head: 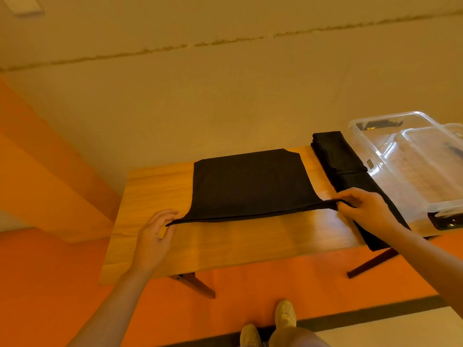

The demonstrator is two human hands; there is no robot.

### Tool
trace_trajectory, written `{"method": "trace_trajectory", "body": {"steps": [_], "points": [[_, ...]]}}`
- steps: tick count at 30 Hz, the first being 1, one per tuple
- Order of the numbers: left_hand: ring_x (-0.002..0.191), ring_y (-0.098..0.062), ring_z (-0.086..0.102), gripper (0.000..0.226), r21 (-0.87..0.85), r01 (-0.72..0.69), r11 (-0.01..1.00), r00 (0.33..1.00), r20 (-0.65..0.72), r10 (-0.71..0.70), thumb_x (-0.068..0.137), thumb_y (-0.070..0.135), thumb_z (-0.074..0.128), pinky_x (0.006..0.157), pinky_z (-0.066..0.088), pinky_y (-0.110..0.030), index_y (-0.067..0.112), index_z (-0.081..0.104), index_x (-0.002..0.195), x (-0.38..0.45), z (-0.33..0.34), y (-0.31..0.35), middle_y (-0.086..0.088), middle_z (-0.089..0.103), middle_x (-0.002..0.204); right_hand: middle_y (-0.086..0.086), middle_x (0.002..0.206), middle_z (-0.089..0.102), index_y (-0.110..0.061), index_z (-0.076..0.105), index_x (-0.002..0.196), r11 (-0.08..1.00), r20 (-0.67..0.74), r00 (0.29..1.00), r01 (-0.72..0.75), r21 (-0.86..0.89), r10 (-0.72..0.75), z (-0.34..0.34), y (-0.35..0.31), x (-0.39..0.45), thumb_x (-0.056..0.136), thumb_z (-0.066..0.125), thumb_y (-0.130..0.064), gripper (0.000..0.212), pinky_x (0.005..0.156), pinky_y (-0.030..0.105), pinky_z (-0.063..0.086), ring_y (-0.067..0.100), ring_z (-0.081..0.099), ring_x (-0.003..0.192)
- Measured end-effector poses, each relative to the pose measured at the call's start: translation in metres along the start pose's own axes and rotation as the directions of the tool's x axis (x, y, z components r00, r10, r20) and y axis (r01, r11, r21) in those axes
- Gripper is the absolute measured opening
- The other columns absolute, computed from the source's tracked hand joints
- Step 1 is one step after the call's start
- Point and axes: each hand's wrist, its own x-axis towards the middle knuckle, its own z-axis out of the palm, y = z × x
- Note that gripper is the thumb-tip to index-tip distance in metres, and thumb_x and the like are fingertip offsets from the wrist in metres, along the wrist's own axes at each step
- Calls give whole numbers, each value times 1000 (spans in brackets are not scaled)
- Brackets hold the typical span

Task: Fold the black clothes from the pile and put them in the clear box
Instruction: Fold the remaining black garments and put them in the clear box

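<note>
black garment (248,181) — soft, limp, light | left hand (155,239) and right hand (363,209) each pinch its table-front-edge corners (225,249) — best hold

Rectangular light wooden table (140,196) on dark angled legs, standing on an orange floor. Lying directly on its top: a flat black folded garment (248,181) at centre; a stack of black clothes (343,166) just to its right; and a clear plastic storage box (400,161) at the far right edge.
</note>
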Motion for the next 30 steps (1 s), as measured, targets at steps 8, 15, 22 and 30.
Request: {"method": "trace_trajectory", "body": {"steps": [8, 15, 22, 30], "points": [[66, -4, 49, 14, -288, 207, 935, 962, -114, -248, 94, 12, 57, 55, 37, -16, 17, 62, 107, 29, -23, 45, 7, 61, 87, -3, 88, 66, -14, 67, 100, 968, -197, 979, 95, 233, -49, -8, -35, 10, 92, 57, -2, 18, 56, 4, 45, -9, 61, 64], [73, -3, 57, 14, -285, 207, 936, 965, -96, -243, 92, 15, 60, 61, 42, -16, 19, 66, 104, 15, -32, 50, 3, 68, 92, -6, 87, 70, -19, 67, 107, 952, -182, 983, 74, 297, -20, -12, -24, -10, 91, 61, -10, 20, 68, 4, 48, -5, 65, 77], [79, 4, 65, 14, -261, 325, 909, 942, 3, -336, 88, 12, 65, 65, 46, -4, 15, 71, 101, -27, -25, 53, 5, 71, 94, -1, 77, 74, -16, 72, 89, 936, 28, 995, -97, 338, 93, -26, 8, -37, 78, 72, -6, 15, 71, 12, 54, 10, 70, 76], [33, 6, 44, 13, -185, 380, 906, 925, 91, -370, 89, 0, 61, 39, 33, -4, 9, 68, 96, -77, -8, 82, 16, 55, 41, -3, 76, 74, -17, 71, 87, 971, 367, 922, -187, 149, 121, -43, 38, -51, 81, 69, -3, 15, 61, 13, 52, 10, 71, 72]]}}
